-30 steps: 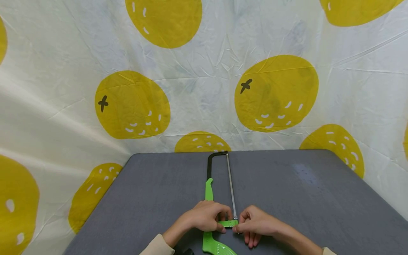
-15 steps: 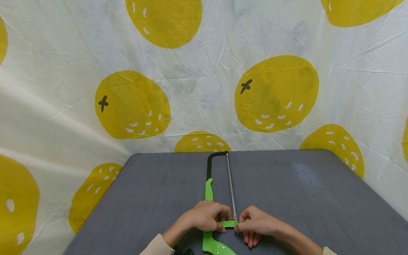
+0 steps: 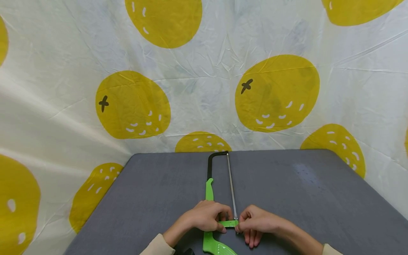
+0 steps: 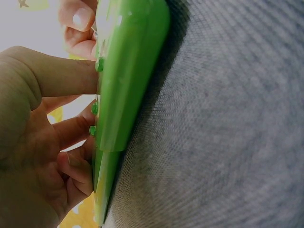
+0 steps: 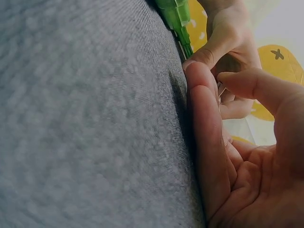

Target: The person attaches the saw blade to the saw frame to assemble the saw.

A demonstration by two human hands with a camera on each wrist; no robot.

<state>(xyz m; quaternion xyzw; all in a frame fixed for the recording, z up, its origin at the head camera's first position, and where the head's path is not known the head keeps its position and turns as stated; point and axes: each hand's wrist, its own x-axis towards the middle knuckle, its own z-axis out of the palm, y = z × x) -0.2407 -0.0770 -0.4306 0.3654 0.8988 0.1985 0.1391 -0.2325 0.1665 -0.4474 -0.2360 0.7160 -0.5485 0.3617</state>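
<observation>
A hacksaw [image 3: 209,191] with a green handle, black front frame and thin silver blade [image 3: 231,187] lies flat on the table, its far end pointing away. My left hand [image 3: 207,216] reaches over the frame and grips the short green crosspiece [image 3: 228,224] between thumb and fingers. In the left wrist view, the green handle [image 4: 133,71] runs right beside my fingers. At the crosspiece's outer end, my right hand [image 3: 259,224] pinches a small part by the blade's near end, thumb against index finger. A sliver of shiny metal [image 5: 221,89] shows there in the right wrist view; the rest is hidden.
The grey cloth-covered table [image 3: 287,191] stretches out around the saw. Behind it hangs a pale curtain [image 3: 204,99] printed with yellow fruit. A small dark object [image 3: 188,251] shows at the bottom edge, left of the handle.
My right thumb has shifted slightly to the right at the crosspiece's end. The left hand and the hacksaw have stayed in place.
</observation>
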